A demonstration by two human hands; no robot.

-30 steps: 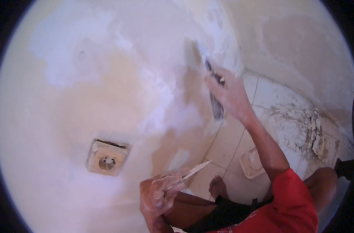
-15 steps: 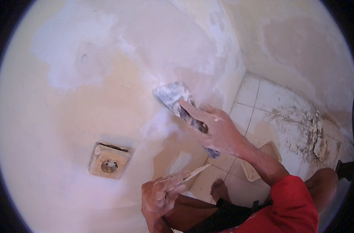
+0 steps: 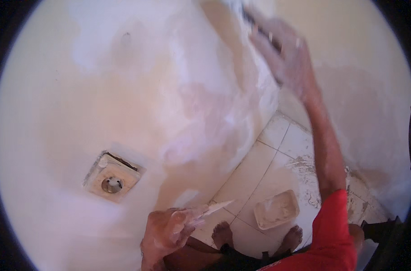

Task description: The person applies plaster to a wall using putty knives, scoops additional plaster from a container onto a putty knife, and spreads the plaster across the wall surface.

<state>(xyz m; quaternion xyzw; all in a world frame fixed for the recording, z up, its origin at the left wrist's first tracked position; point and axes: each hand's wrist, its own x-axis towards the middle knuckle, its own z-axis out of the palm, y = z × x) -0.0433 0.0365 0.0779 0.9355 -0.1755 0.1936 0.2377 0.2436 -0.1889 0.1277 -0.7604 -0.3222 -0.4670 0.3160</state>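
High up by the wall corner, my right hand (image 3: 289, 58) is closed round a putty knife (image 3: 269, 37). Its dark handle shows between the fingers, while the blade end is blurred at the top of the view. Low in front of me, my left hand (image 3: 169, 232) is closed on a thin plaster-coated blade (image 3: 220, 206), which points right, with its grip hidden in the fingers. Both hands are smeared with white plaster. The wall (image 3: 196, 117) behind them carries white, pinkish and tan patches, some looking damp.
A dusty wall socket (image 3: 113, 180) sits left of my left hand, with a dark gap along its top. On the tiled floor stands a shallow plaster tub (image 3: 258, 216) between my bare feet. Plaster scraps (image 3: 307, 174) litter the tiles, and a dark object (image 3: 383, 228) is at the lower right.
My right hand with the putty knife has swept up and right to the corner. My left hand appears slightly lower and further left. The view has shifted, showing the whole tub and both feet.
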